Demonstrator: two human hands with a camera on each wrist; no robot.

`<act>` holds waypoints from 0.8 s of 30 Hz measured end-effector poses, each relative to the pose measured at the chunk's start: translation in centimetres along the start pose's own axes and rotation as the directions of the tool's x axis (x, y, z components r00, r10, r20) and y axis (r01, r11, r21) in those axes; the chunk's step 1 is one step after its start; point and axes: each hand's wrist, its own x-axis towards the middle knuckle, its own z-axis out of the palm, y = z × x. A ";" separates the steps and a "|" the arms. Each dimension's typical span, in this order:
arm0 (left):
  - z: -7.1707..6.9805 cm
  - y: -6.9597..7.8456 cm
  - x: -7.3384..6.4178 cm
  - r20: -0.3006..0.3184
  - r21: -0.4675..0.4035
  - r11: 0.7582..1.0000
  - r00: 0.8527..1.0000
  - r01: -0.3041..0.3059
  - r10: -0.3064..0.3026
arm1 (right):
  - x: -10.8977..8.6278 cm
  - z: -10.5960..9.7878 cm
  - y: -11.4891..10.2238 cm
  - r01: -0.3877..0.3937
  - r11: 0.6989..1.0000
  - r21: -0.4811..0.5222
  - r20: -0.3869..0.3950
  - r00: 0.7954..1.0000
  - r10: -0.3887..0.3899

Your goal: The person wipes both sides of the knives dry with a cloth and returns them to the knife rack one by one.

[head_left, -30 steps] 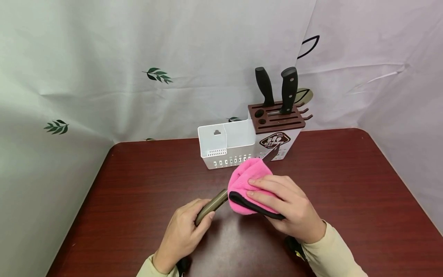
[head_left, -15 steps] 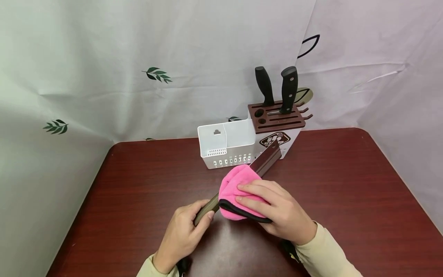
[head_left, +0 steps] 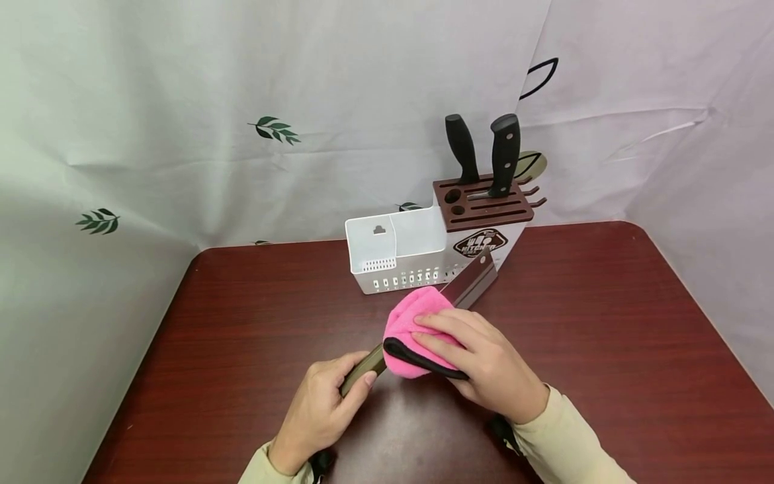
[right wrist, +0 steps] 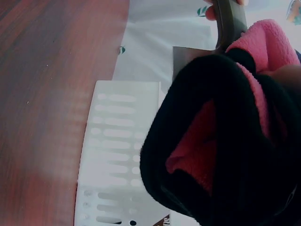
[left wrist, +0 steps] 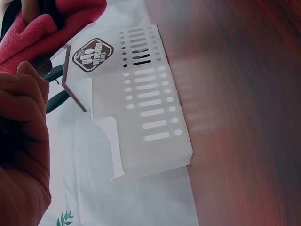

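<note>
In the head view my left hand grips the olive handle of a cleaver, whose wide blade points away to the right. A hole shows near the blade's far corner. My right hand holds a folded pink cloth with black edging over the blade near the handle, hiding that part of it. Seen from the right wrist, the cloth hangs in a bunched fold beside the handle, and a corner of blade peeks out.
A white perforated holder with a brown slotted top stands at the table's back, just beyond the blade tip. Two black-handled knives are in its slots, including one knife at the right. A pale patterned curtain encloses the dark red table.
My right hand and the cloth have moved left along the blade toward the handle, uncovering more of the far blade. My left hand has stayed nearly in place.
</note>
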 end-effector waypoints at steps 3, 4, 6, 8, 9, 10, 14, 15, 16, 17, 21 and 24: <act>0.1 0.0 0.0 -0.004 -0.008 1.000 1.000 -0.007 0.007 | -0.2 -0.1 0.2 -0.043 0.999 -0.011 0.007 0.999 0.043; 0.1 0.0 0.0 -0.008 -0.009 1.000 1.000 -0.010 0.010 | -0.2 -0.2 0.3 -0.057 0.998 -0.016 0.006 0.998 0.058; 0.1 -0.1 0.0 -0.012 -0.013 1.000 1.000 -0.012 0.011 | -0.3 -0.3 0.4 -0.088 0.996 -0.030 -0.001 0.996 0.088; 0.1 -0.1 0.0 -0.014 -0.020 1.000 1.000 -0.015 0.015 | -0.3 -0.5 0.6 -0.116 0.992 -0.041 -0.012 0.993 0.115; 0.1 -0.1 0.0 -0.013 -0.023 1.000 1.000 -0.016 0.016 | -0.3 -0.5 0.7 -0.126 0.991 -0.043 -0.020 0.992 0.125; 0.1 -0.1 0.0 -0.013 -0.025 1.000 1.000 -0.017 0.017 | -0.3 -0.6 0.8 -0.134 0.990 -0.046 -0.029 0.991 0.133; 0.1 -0.2 0.0 -0.009 -0.038 0.999 1.000 -0.017 0.017 | -0.4 -0.9 1.1 -0.156 0.987 -0.044 -0.064 0.986 0.153; 0.1 -0.2 0.0 -0.008 -0.041 0.999 1.000 -0.018 0.017 | -0.4 -0.9 1.2 -0.162 0.986 -0.042 -0.074 0.985 0.158; 0.1 -0.2 0.0 -0.008 -0.044 0.999 1.000 -0.017 0.017 | -0.4 -1.0 1.3 -0.171 0.984 -0.040 -0.081 0.983 0.168; 0.1 -0.2 0.0 -0.007 -0.047 0.999 1.000 -0.018 0.018 | -0.5 -1.1 1.3 -0.181 0.983 -0.037 -0.087 0.980 0.178; 0.2 -0.2 0.0 -0.003 -0.049 0.999 1.000 -0.023 0.023 | -0.7 -1.4 1.6 -0.229 0.973 -0.031 -0.104 0.969 0.224; 0.2 -0.2 0.0 -0.002 -0.047 0.998 1.000 -0.030 0.030 | -0.9 -1.9 1.8 -0.264 0.964 -0.039 -0.119 0.959 0.257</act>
